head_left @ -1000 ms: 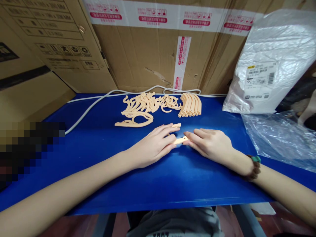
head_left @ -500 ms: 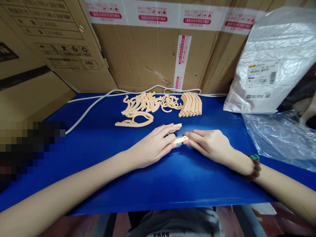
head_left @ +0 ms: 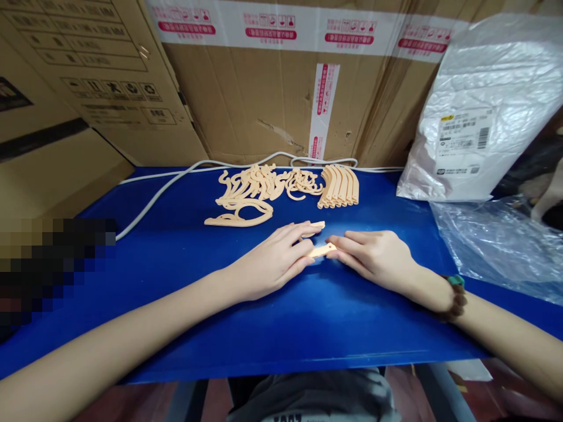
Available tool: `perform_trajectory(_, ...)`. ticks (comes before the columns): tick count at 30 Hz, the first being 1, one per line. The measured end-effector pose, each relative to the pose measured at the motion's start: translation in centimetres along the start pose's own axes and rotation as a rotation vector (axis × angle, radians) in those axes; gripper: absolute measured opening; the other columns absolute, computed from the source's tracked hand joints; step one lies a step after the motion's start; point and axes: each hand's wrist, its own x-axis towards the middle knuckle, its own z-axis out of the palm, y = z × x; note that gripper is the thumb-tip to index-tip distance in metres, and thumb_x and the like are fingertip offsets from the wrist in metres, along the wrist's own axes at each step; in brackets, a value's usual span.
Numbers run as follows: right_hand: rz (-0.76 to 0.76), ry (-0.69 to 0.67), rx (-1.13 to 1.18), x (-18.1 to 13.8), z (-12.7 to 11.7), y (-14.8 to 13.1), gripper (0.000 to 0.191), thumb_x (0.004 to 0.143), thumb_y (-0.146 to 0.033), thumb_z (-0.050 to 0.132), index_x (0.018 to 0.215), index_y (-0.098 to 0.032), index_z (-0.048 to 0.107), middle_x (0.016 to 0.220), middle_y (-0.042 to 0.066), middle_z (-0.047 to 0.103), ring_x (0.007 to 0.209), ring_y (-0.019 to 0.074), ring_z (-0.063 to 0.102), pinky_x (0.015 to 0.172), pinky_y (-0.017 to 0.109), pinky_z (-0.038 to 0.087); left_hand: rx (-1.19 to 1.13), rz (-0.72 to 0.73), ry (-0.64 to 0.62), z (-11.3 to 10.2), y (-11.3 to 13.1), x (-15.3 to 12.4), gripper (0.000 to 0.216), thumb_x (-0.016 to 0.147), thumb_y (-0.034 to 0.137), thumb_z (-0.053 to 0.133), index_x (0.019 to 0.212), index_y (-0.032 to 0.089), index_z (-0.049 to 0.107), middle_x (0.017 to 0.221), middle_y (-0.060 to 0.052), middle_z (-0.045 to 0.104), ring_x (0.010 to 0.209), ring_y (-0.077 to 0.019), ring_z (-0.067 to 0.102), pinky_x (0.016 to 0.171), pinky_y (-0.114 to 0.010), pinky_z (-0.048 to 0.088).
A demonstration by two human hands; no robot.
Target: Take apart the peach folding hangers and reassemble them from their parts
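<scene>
My left hand (head_left: 279,258) is closed on a beige plastic hanger arm (head_left: 322,251), a narrow piece with a small hole near its right end. My right hand (head_left: 378,255) pinches that right end between thumb and fingers. Under the left hand's outstretched fingers, the tip of another beige piece (head_left: 317,226) shows; whether it joins the first is hidden. Just beyond, a folded hanger (head_left: 240,221) lies on the blue table (head_left: 281,340). Behind it are a pile of curved hanger parts (head_left: 253,184), loose beige hooks (head_left: 301,184) and a row of stacked hanger arms (head_left: 341,186).
A white cable (head_left: 165,186) runs along the table's back edge. Cardboard boxes (head_left: 259,88) stand behind and at the left. On the right are a white plastic mailing bag (head_left: 461,123) and clear plastic film (head_left: 501,240). A blurred dark area (head_left: 53,269) covers the left edge.
Both hands keep their hold on the hanger arm in nearly the same place. The whole view shifts very slightly; nothing else visibly moves.
</scene>
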Motion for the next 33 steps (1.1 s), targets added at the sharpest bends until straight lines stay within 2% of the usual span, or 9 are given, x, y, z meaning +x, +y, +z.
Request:
perform_trajectory(3, 0.048, -0.064, 0.087, 0.02, 0.14, 0.07, 0.058, 0.106, -0.048, 0.019, 0.107, -0.019, 0.069, 0.084, 0.004, 0.071, 0.065, 0.0129, 0.063, 0.054, 0.026, 0.031, -0.001, -0.001, 0.003, 0.04, 0.02, 0.04, 0.033, 0.105, 0.032, 0.034, 0.126, 0.021, 0.057, 0.157, -0.009, 0.038, 0.146, -0.0235, 0.032, 0.121, -0.048, 0.029)
perform_trajectory(6, 0.035, -0.075, 0.096, -0.01, 0.19, 0.14, 0.058, 0.106, -0.048, 0.019, 0.107, -0.019, 0.069, 0.084, 0.004, 0.071, 0.065, 0.0128, 0.063, 0.054, 0.025, 0.031, -0.001, 0.000, -0.005, 0.02, 0.07, 0.05, 0.033, 0.105, 0.031, 0.033, 0.123, 0.019, 0.058, 0.156, -0.011, 0.038, 0.146, -0.0233, 0.032, 0.121, -0.048, 0.029)
perform_trajectory(16, -0.106, 0.081, -0.078, -0.06, 0.01, 0.30, 0.047, 0.106, -0.040, 0.029, 0.100, -0.018, 0.070, 0.068, 0.001, 0.066, 0.058, 0.0115, 0.061, 0.054, 0.027, 0.032, -0.013, 0.014, -0.023, -0.08, 0.11, -0.06, 0.034, 0.106, 0.031, 0.032, 0.123, 0.018, 0.059, 0.157, -0.011, 0.037, 0.146, -0.0232, 0.031, 0.121, -0.047, 0.028)
perform_trajectory(23, 0.011, -0.016, 0.159, -0.03, 0.31, 0.39, 0.053, 0.106, -0.046, 0.026, 0.105, -0.017, 0.070, 0.086, 0.005, 0.074, 0.067, 0.0143, 0.068, 0.055, 0.025, 0.038, 0.005, 0.015, -0.012, -0.07, 0.09, 0.02, 0.035, 0.106, 0.030, 0.031, 0.125, 0.016, 0.057, 0.156, -0.012, 0.038, 0.146, -0.0235, 0.032, 0.120, -0.047, 0.029)
perform_trajectory(27, 0.029, -0.065, 0.320, 0.12, 0.28, 0.41, 0.051, 0.106, -0.044, 0.026, 0.107, -0.017, 0.069, 0.092, 0.006, 0.075, 0.074, 0.0148, 0.070, 0.061, 0.024, 0.042, 0.005, 0.016, -0.005, -0.09, 0.09, 0.02, 0.034, 0.106, 0.031, 0.030, 0.118, 0.015, 0.058, 0.156, -0.012, 0.038, 0.146, -0.0227, 0.031, 0.120, -0.046, 0.030)
perform_trajectory(29, 0.024, -0.053, 0.301, 0.12, 0.28, 0.37, 0.051, 0.106, -0.044, 0.026, 0.107, -0.017, 0.069, 0.090, 0.006, 0.074, 0.072, 0.0143, 0.069, 0.060, 0.024, 0.042, 0.006, 0.010, -0.007, -0.02, 0.07, 0.02, 0.033, 0.106, 0.031, 0.030, 0.116, 0.016, 0.058, 0.157, -0.012, 0.037, 0.147, -0.0227, 0.031, 0.121, -0.046, 0.029)
perform_trajectory(33, -0.016, 0.044, 0.100, -0.02, 0.34, 0.29, 0.050, 0.106, -0.043, 0.027, 0.105, -0.017, 0.070, 0.079, 0.004, 0.071, 0.063, 0.0129, 0.065, 0.054, 0.025, 0.036, 0.017, 0.007, -0.007, 0.21, 0.02, -0.02, 0.032, 0.106, 0.032, 0.031, 0.118, 0.017, 0.056, 0.157, -0.011, 0.036, 0.147, -0.0241, 0.030, 0.121, -0.048, 0.029)
